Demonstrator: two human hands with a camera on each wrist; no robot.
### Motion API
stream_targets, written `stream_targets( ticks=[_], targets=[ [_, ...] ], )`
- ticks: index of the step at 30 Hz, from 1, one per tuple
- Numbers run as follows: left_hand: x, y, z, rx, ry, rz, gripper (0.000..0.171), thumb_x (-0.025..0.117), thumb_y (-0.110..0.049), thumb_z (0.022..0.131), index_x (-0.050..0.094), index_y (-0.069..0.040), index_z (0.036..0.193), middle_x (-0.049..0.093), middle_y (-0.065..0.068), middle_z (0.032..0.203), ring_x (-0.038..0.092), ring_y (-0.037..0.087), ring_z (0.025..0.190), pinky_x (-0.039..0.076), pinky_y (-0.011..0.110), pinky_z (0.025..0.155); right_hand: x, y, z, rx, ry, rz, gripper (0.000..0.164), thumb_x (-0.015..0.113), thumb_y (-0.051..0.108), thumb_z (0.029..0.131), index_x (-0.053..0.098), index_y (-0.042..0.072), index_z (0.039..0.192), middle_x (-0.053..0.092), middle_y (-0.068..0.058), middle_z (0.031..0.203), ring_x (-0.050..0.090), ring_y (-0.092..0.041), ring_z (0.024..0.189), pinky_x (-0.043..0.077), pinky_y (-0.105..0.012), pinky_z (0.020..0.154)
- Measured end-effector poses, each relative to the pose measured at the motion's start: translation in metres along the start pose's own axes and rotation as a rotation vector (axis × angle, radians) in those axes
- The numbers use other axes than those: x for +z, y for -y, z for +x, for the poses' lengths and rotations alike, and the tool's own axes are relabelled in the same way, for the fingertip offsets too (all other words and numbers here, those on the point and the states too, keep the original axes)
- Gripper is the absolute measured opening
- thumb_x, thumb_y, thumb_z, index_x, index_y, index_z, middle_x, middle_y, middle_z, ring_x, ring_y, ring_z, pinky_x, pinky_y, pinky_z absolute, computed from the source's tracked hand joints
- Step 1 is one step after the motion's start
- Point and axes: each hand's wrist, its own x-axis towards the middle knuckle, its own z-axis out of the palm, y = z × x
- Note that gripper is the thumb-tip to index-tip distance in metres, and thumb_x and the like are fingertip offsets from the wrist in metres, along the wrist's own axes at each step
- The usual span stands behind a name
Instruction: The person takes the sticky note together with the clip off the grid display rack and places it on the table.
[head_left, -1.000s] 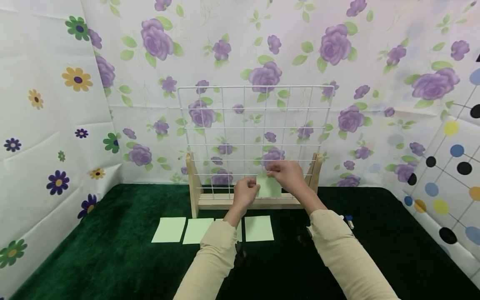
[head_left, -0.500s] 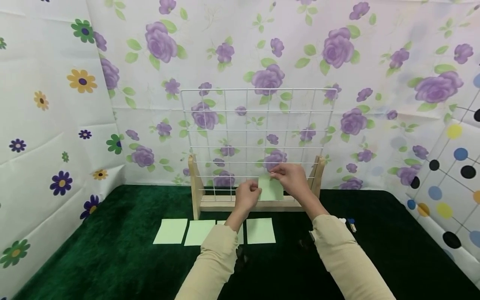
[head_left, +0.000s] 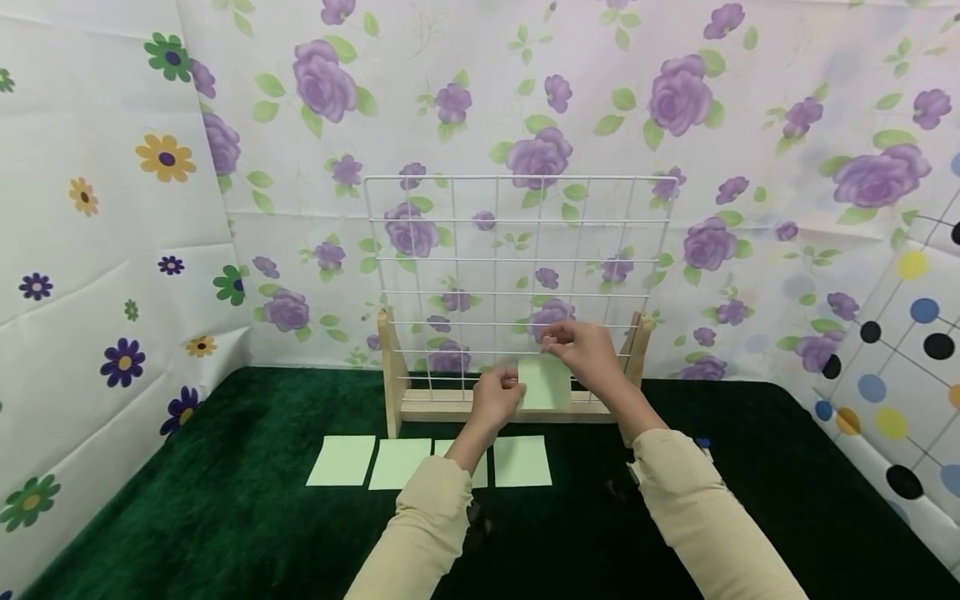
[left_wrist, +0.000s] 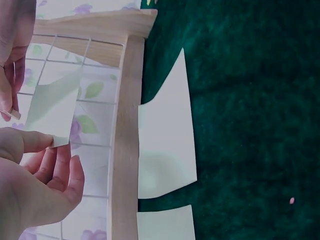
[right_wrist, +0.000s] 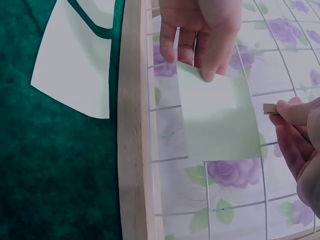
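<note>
My left hand [head_left: 495,398] pinches a pale green square of paper [head_left: 545,385] by its left edge, thumb on the near face. The paper stands upright in front of the lower part of a white wire grid [head_left: 497,250]. Beside the paper's top edge, my right hand [head_left: 588,354] pinches a small wooden clothespin [right_wrist: 270,108] between thumb and fingers. In the right wrist view a narrow gap separates the clothespin from the paper. Several more pale green paper squares [head_left: 341,460] lie in a row on the dark green cloth, one partly hidden by my left arm.
Wooden feet [head_left: 392,375] and a wooden base bar [head_left: 442,407] support the grid. A small blue-topped item [head_left: 703,443] lies on the cloth to the right, partly behind my right sleeve. A flowered curtain [head_left: 300,208] hangs behind the grid.
The paper has moved slightly down against the grid. My right hand's fingers, earlier at the paper's top edge, are now a little above it, and the clothespin shows. The view has shifted slightly.
</note>
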Motion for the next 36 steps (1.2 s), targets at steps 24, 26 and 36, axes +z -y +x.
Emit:
stream_targets(
  ticks=[24, 26, 36],
  targets=[
    [-0.015, 0.000, -0.033, -0.084, 0.183, -0.155, 0.022, 0.062, -0.013, 0.094, 0.069, 0.001, 0.109, 0.066, 0.006, 0.097, 0.062, 0.017, 0.083, 0.052, 0.039, 0.081, -0.030, -0.018, -0.031, -0.062, 0.002, -0.006, 0.025, 0.065, 0.017, 0.094, 0.068, 0.005, 0.115, 0.064, -0.013, 0.113, 0.069, -0.026, 0.089, 0.056, -0.044, 0.073],
    [-0.014, 0.002, -0.035, -0.080, 0.196, -0.150, 0.020, 0.062, -0.011, 0.093, 0.069, 0.002, 0.106, 0.066, 0.007, 0.097, 0.062, 0.017, 0.082, 0.052, 0.040, 0.082, -0.034, -0.021, -0.035, -0.042, 0.018, 0.013, 0.025, 0.064, 0.018, 0.095, 0.067, 0.005, 0.116, 0.065, -0.013, 0.113, 0.069, -0.026, 0.090, 0.056, -0.044, 0.072],
    [-0.007, 0.008, -0.044, -0.080, 0.315, -0.096, 0.014, 0.065, -0.009, 0.091, 0.068, 0.003, 0.097, 0.067, 0.007, 0.094, 0.068, 0.024, 0.085, 0.052, 0.041, 0.077, -0.052, -0.047, -0.059, 0.010, 0.091, -0.042, 0.022, 0.066, 0.015, 0.094, 0.070, 0.002, 0.111, 0.070, -0.009, 0.098, 0.066, -0.021, 0.081, 0.054, -0.039, 0.069]
  ],
)
